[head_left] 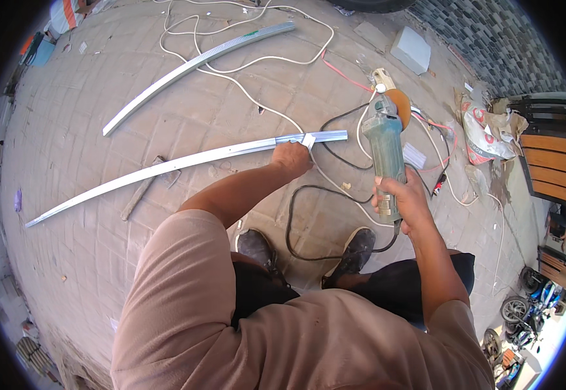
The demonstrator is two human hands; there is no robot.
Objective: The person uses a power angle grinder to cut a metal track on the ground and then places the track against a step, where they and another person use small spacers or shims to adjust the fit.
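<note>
My right hand [406,198] is wrapped round the rear body of a green angle grinder [385,146]. The grinder's head points away from me, with an orange-brown disc [398,107] on its right side. My left hand [290,159] is closed on a long silver metal channel [198,158] near its right end. A short bent metal tab [309,141] stands beside that hand. The channel stretches left over a hammer [143,188] on the paving. The grinder's disc is apart from the channel.
A second metal channel [198,63] lies farther off. White extension cable [250,91] and black cord [289,214] loop over the paving, close to my shoes [354,250]. To the right are a white block [411,50], a torn sack [484,130] and a wooden bench [553,172].
</note>
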